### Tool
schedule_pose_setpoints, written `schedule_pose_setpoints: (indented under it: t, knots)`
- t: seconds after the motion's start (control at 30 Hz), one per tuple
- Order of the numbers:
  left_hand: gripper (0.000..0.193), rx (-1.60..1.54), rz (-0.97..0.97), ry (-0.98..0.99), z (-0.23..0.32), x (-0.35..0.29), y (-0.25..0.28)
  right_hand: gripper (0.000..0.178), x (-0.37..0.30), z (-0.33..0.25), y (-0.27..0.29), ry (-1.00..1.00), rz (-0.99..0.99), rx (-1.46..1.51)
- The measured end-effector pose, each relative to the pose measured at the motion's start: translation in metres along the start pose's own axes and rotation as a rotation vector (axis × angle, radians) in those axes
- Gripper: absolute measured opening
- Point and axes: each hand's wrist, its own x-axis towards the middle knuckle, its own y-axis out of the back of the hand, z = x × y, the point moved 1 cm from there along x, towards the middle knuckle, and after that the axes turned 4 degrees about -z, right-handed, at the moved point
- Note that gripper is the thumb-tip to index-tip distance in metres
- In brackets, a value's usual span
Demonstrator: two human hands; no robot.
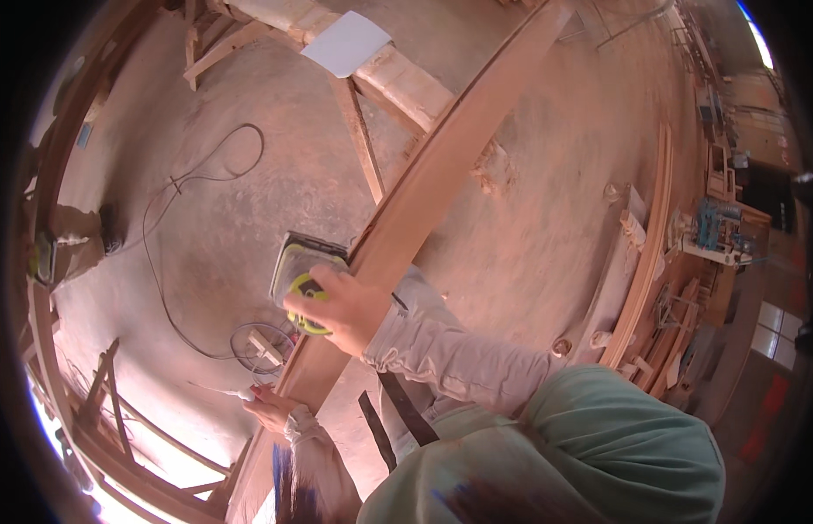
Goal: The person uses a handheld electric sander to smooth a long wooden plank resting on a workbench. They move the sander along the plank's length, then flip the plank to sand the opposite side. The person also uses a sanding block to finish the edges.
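harsh glare whitens the floor (223, 210) lower left.

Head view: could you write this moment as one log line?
right hand: gripping sander | sander: at edge of plank | left hand: at plank, lower in view | floor: looped cable

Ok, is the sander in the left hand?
No, the right hand grips the sander, while the left hand is farther down by the board.

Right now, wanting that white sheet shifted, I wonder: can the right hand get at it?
Probably not: the right hand is on the sander, and the white sheet lies well beyond it on a pale beam.
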Motion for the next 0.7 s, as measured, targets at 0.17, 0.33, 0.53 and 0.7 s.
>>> schedule_pose_setpoints:
  t: [0.17, 0.33, 0.53, 0.7]
  knots:
    - [0.039, -0.062, 0.008, -0.108, -0.015, 0.004, -0.004, 0.053, -0.008, -0.003, 0.007, 0.094, 0.030, -0.062]
    - [0.039, -0.085, -0.020, -0.098, -0.003, 0.002, -0.001, 0.053, -0.009, 0.002, 0.019, 0.173, 0.031, -0.046]
    - [0.045, -0.072, 0.015, -0.148, -0.002, 0.000, 0.000, 0.053, -0.005, 0.008, 0.014, -0.030, 0.043, 0.008]
    - [0.048, -0.078, 0.021, -0.091, 0.004, -0.001, 0.001, 0.062, 0.001, 0.006, 0.010, -0.228, 0.073, 0.040]
